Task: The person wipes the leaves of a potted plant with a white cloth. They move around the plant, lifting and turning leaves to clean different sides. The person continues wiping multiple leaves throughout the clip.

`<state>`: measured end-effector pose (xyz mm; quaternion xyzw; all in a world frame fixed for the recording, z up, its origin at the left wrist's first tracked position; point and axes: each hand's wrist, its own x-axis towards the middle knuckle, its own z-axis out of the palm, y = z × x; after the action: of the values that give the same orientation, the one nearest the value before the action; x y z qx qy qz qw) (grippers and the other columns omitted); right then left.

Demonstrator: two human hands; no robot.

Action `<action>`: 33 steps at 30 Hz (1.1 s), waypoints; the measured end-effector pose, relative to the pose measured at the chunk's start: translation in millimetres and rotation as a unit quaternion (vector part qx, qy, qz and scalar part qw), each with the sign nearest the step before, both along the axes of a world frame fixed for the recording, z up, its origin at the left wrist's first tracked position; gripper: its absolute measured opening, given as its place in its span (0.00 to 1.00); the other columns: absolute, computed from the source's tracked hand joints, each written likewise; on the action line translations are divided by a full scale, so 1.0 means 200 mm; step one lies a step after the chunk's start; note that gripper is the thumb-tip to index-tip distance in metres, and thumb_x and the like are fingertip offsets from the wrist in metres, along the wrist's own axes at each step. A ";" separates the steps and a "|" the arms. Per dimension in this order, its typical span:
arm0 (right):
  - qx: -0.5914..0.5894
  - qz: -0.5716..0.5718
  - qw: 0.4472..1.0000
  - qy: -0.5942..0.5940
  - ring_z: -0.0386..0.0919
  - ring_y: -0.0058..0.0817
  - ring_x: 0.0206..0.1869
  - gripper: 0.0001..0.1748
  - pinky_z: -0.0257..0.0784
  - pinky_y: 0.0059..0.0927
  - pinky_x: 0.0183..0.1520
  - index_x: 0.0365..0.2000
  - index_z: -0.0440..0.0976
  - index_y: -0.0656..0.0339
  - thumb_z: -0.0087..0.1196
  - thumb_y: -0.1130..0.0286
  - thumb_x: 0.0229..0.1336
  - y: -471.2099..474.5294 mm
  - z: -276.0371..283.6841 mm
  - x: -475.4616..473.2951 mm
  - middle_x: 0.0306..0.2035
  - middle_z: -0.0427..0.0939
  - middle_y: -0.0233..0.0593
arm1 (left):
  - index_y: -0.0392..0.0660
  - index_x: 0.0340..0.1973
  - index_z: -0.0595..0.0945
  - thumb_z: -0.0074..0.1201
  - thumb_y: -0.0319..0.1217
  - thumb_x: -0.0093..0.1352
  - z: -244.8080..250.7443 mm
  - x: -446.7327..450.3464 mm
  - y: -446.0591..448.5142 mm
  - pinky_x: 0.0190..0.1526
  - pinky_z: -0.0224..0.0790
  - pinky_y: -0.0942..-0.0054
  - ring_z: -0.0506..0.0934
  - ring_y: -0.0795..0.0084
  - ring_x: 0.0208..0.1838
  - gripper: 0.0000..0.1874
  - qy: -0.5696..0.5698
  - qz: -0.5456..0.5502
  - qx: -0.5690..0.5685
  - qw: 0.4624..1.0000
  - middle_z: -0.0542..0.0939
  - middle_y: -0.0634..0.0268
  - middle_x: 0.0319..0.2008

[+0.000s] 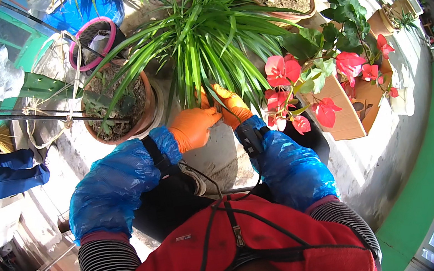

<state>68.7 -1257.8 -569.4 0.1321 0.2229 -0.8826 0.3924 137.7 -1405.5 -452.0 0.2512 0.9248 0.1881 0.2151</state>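
Note:
A bushy potted plant with long, narrow green leaves (pixel 201 32) spreads in front of me, its leaf tips hanging down towards my hands. My left hand (pixel 194 128), in an orange glove, reaches the lower leaves, fingers bent and partly hidden among them. Close beside it, my right hand (pixel 233 103), also orange-gloved, has its fingers closed around a narrow dark green leaf (pixel 222 104) that crosses the glove. Whether the left fingers pinch anything is hidden. Blue plastic sleeve covers (pixel 116 180) wrap both forearms, with black straps at the wrists.
A clay pot (pixel 149 103) with cactus pads stands at left, near a pink-rimmed pot (pixel 115 28) and a string-tied metal frame (pixel 45 112). Red-flowered branches (pixel 325 113) and a cardboard box (pixel 340 117) are close on the right. Another person's blue-clad leg (pixel 4 177) shows at far left.

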 end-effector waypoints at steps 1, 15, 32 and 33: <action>0.030 -0.023 0.999 -0.017 0.79 0.39 0.47 0.23 0.76 0.42 0.50 0.53 0.71 0.63 0.55 0.59 0.64 0.00 0.01 0.00 0.51 0.78 0.46 | 0.44 0.56 0.76 0.52 0.25 0.59 0.03 -0.01 -0.01 0.51 0.72 0.56 0.77 0.50 0.51 0.26 -0.002 0.004 0.036 0.999 0.76 0.54 0.57; 0.086 0.004 0.990 0.112 0.73 0.31 0.54 0.18 0.69 0.32 0.56 0.55 0.69 0.58 0.43 0.70 0.66 -0.26 -0.54 -0.43 0.53 0.75 0.37 | 0.37 0.44 0.80 0.55 0.25 0.64 -0.07 -0.68 -0.12 0.35 0.72 0.77 0.78 0.76 0.31 0.13 -0.388 0.262 0.609 0.640 0.80 0.67 0.33; 0.077 -0.033 0.996 0.016 0.77 0.37 0.53 0.23 0.72 0.38 0.58 0.59 0.66 0.67 0.48 0.75 0.63 -0.15 -0.18 -0.47 0.54 0.75 0.45 | 0.43 0.50 0.81 0.52 0.25 0.63 -0.51 -1.01 -0.21 0.46 0.73 0.68 0.80 0.60 0.43 0.18 0.265 0.288 0.190 0.900 0.82 0.56 0.43; 0.066 -0.035 0.997 0.010 0.76 0.38 0.54 0.24 0.71 0.39 0.59 0.59 0.65 0.67 0.47 0.76 0.63 -0.15 -0.19 -0.46 0.55 0.75 0.47 | 0.42 0.52 0.80 0.52 0.24 0.62 -0.50 -1.03 -0.20 0.52 0.73 0.64 0.79 0.54 0.51 0.21 0.214 0.272 0.104 0.933 0.80 0.54 0.50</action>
<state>-24.0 -1288.7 -606.8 0.1566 0.2802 -0.8803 0.3494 -67.5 -1445.4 -551.9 0.0453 0.9571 0.2766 -0.0741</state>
